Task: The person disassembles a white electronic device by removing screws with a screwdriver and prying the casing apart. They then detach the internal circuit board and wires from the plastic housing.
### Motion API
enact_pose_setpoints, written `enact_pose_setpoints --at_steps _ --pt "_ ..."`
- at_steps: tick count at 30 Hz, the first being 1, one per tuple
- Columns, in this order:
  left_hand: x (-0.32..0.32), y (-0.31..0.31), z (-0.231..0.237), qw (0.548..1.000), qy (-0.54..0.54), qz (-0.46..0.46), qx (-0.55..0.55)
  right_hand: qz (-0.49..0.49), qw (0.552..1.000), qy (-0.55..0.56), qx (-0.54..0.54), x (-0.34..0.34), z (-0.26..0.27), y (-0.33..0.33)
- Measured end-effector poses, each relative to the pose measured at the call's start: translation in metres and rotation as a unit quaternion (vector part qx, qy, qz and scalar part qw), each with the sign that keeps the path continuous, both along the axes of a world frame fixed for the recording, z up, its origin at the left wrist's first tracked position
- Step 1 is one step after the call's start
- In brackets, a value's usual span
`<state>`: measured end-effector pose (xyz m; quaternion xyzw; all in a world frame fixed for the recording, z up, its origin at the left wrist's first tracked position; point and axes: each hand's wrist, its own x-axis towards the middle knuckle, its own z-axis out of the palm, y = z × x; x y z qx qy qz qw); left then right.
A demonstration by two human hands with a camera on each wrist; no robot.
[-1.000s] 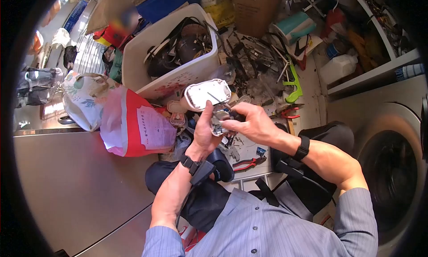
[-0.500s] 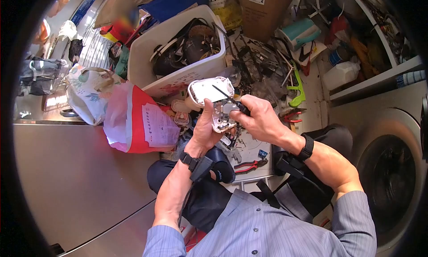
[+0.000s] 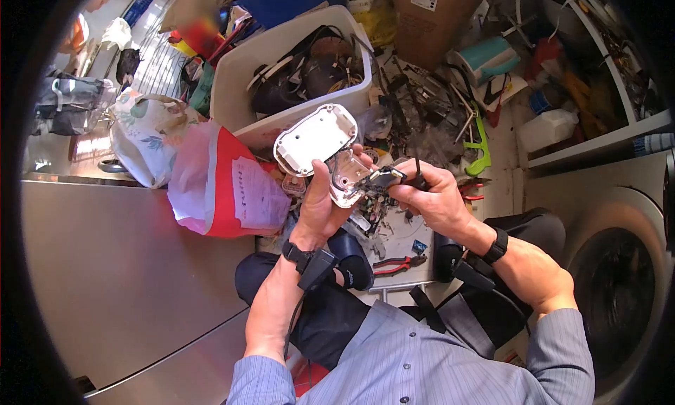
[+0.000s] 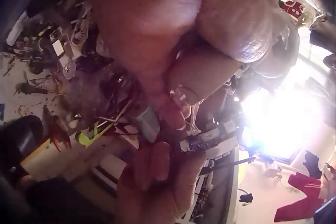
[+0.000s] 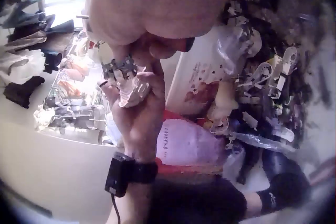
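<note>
My left hand point(image 3: 318, 207) holds a white plastic housing that lies opened in two parts. Its flat, rounded cover point(image 3: 316, 139) faces up at the far side, and the hollow lower shell point(image 3: 344, 183) sits nearer the thumb. My right hand point(image 3: 443, 202) pinches a small circuit board point(image 3: 383, 177) with dark parts, at the right edge of the shell. A dark-handled screwdriver point(image 3: 420, 181) is held in the same right hand, its shaft mostly hidden. In the right wrist view, the board point(image 5: 119, 70) overlaps the ribbed white shell point(image 5: 134, 91).
Below the hands, red-handled pliers point(image 3: 399, 266) lie on the floor among scattered small parts. A white bin point(image 3: 292, 113) with cables stands ahead, beside a red and white bag point(image 3: 242, 194). A washing machine point(image 3: 612, 257) is at the right, a bright green tool frame point(image 3: 479, 148) before it.
My right hand has moved right, drawing the circuit board out of the lower shell. The screwdriver shaft no longer lies across the cover, which has turned in the left hand.
</note>
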<state>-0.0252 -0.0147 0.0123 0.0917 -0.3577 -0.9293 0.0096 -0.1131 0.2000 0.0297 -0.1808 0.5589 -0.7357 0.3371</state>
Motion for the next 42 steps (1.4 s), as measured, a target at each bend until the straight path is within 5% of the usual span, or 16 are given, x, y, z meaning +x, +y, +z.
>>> enact_pose_setpoints --at_steps 6,9,16,22,27,30,42 --pt "0.003 0.005 0.007 0.999 -0.031 -0.024 -0.01 0.025 0.998 -0.057 0.017 -0.014 -0.002 0.0" --pt "0.005 0.0 0.006 0.997 -0.012 -0.076 0.001 0.043 0.999 -0.015 -0.024 -0.019 0.001 -0.004" --pt "0.006 -0.004 -0.006 0.999 -0.014 -0.043 0.004 0.101 0.985 0.124 -0.058 -0.014 -0.013 -0.002" --pt "0.008 -0.002 -0.003 0.998 -0.002 -0.01 -0.061 0.036 0.999 -0.02 0.011 -0.004 -0.009 -0.003" --pt "0.009 0.0 0.0 0.991 -0.001 0.002 -0.131 0.118 0.97 -0.176 0.122 -0.013 0.003 0.005" --pt "0.01 0.001 0.001 0.988 0.001 -0.006 -0.154 0.126 0.971 -0.106 0.175 -0.005 0.008 -0.001" --pt "0.009 -0.006 -0.007 0.998 -0.01 -0.016 -0.057 0.131 0.972 -0.116 0.155 -0.009 -0.002 0.005"
